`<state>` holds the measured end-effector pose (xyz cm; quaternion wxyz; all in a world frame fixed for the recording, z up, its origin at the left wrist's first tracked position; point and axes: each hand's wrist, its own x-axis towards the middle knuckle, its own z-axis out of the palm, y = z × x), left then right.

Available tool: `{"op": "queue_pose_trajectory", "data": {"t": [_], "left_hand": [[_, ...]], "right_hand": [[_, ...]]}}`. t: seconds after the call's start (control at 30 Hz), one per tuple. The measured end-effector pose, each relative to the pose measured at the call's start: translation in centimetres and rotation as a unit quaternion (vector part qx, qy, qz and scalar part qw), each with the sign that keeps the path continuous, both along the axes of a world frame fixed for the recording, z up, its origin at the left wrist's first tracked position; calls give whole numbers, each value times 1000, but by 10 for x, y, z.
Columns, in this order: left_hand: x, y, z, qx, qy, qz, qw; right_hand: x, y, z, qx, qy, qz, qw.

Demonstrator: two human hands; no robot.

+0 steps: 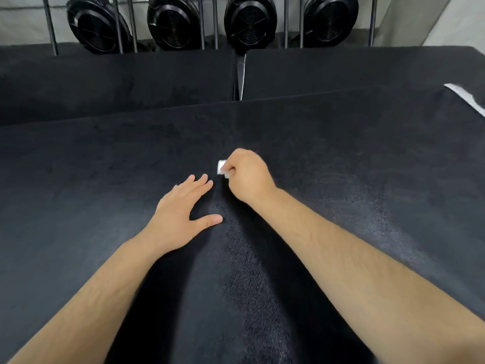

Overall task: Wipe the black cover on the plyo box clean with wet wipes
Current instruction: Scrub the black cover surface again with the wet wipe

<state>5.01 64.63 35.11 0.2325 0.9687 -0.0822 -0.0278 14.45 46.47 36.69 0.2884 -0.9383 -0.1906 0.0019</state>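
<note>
The black cover (105,166) stretches over the top of the plyo box and fills most of the head view. My right hand (249,177) is closed into a fist on a small folded white wet wipe (221,168), which pokes out at the left of the fist and presses on the cover near its middle. My left hand (181,214) lies flat on the cover just left of and nearer than the right hand, fingers spread, holding nothing.
Two more black-covered boxes (118,77) (354,72) stand behind, with a narrow gap (240,74) between them. Black weight plates (173,22) hang on a metal rack along the back wall. A white strip (465,97) shows at the cover's far right edge.
</note>
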Motion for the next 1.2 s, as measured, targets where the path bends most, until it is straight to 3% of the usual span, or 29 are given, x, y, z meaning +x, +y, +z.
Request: {"op": "queue_pose_trajectory", "data": {"t": [0.1, 0.23, 0.33, 0.43, 0.7, 0.87, 1.03, 1.2], "left_hand": [[6, 1, 15, 16, 39, 13, 999], [37, -1, 37, 28, 39, 25, 999], [60, 0, 41, 67, 75, 20, 995], [66, 7, 33, 37, 119, 5, 992], [67, 10, 24, 36, 103, -3, 994], [68, 13, 20, 32, 104, -5, 994], [70, 13, 20, 25, 109, 0, 994], [76, 13, 32, 21, 138, 23, 990]], "right_hand": [[-21, -10, 0, 28, 7, 58, 998], [35, -23, -1, -54, 54, -36, 996], [55, -4, 6, -32, 64, -57, 996], [38, 7, 7, 5, 55, -21, 998], [69, 10, 6, 13, 49, -79, 996], [43, 8, 5, 39, 45, -31, 998], [73, 10, 2, 65, 65, -115, 989], [53, 25, 5, 55, 49, -12, 997]]}}
